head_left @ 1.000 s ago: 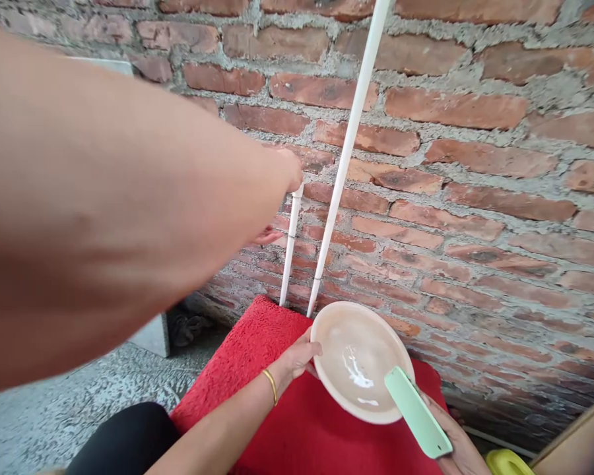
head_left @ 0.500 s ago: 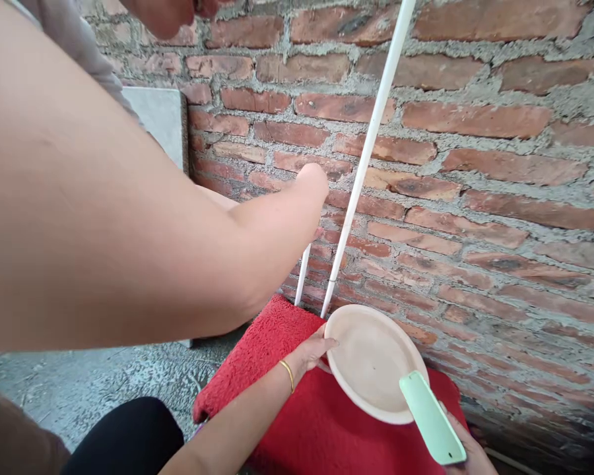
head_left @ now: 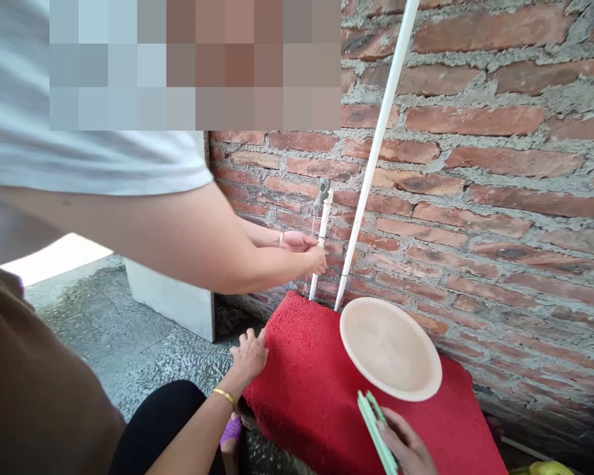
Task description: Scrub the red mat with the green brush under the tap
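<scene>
My left hand has its fingers spread at the left edge of the red cloth, by the wet ground. It wears a gold bangle and holds nothing. Low in the view, my right hand grips a flat pale green plastic piece, seen nearly edge-on; a second green part shows beside it, its kind unclear. Just beyond that hand, a round pale basin rests on the cloth. Another person's hands are together beneath a tap, with a thin stream of water falling on them.
The other person's arm crosses the left side. A long white pipe slants along the brick wall. A grey slab leans behind, and the ground is wet. Something yellow lies at bottom right.
My left hand has let go of the basin's rim and moved left to the cloth's edge. My right hand has tilted the green piece and drawn it leftward, off the basin. The other person's arm has shifted, revealing the tap.
</scene>
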A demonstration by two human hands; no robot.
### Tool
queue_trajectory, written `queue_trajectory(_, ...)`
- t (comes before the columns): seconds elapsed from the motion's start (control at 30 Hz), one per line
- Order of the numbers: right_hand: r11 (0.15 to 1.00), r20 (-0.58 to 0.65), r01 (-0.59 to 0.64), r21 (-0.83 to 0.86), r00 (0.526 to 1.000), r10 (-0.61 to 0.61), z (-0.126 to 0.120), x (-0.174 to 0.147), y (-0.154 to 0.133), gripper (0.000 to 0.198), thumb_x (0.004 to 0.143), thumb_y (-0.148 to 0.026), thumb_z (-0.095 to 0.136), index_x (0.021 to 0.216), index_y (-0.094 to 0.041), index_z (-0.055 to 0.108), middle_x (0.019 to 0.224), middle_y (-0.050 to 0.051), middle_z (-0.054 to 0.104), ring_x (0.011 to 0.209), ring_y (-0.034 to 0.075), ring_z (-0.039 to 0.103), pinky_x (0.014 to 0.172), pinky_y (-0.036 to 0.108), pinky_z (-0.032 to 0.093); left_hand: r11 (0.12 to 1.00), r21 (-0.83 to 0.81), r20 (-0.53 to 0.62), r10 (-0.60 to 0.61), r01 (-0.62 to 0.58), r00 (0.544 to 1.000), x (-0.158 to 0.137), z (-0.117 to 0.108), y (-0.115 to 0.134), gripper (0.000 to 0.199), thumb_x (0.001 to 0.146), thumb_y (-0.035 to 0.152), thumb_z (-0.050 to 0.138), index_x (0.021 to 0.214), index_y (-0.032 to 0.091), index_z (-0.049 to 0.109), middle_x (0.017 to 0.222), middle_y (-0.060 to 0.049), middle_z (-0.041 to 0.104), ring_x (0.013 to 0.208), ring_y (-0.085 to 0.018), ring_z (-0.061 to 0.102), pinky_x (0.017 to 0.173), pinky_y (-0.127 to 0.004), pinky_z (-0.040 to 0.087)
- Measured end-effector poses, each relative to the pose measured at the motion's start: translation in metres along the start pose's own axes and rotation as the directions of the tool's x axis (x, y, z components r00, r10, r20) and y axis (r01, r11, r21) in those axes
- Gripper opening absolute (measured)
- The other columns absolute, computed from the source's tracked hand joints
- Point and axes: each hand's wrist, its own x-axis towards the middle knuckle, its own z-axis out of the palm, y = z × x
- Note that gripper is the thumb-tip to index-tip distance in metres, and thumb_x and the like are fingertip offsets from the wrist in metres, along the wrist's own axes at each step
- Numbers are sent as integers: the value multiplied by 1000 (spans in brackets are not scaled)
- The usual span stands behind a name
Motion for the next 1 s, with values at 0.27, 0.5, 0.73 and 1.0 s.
queue_trajectory(0.27, 398, 388, 614, -681, 764, -515, 189, 20, 5, 35, 89, -30, 54, 119, -28, 71, 109, 9, 68, 102, 28, 63, 93, 42, 48, 992, 113, 131, 44, -59, 990, 4, 17, -9, 64, 100, 38, 43, 159, 16, 31, 143, -24, 53, 128, -34, 58, 103, -45, 44)
queue_trajectory(0.5, 166, 339, 458, -873, 816, -467, 158, 24, 17, 44, 89, -23, 63, 131, -33, 65, 114, 9, 66, 104, 28, 63, 93, 42, 46, 982, 173, 116, 53, -73, 992, 8, 28, -9, 75, 98, 50, 45, 158, 9, 30, 140, -28, 52, 127, -38, 57, 104, -47, 44)
queue_trajectory(0.73, 576, -209, 204, -791, 796, -568, -69, 5, 28, 45, 65, -52, 76, 105, -32, 75, 69, 2, 56, 69, 26, 60, 82, 47, 50, 970, 223, 63, 83, -95, 995, 6, 31, -4, 72, 97, 49, 49, 155, 9, 37, 129, -28, 59, 120, -37, 62, 99, -46, 48)
queue_trajectory(1.0, 560, 7, 360, -746, 846, -534, 23, -27, 25, 40, 76, -49, 68, 112, -34, 75, 94, 9, 70, 91, 33, 65, 91, 48, 50, 967, 232, 42, 102, -109, 994, 15, 41, -8, 71, 97, 48, 49, 152, 4, 38, 126, -30, 61, 120, -37, 62, 98, -44, 47)
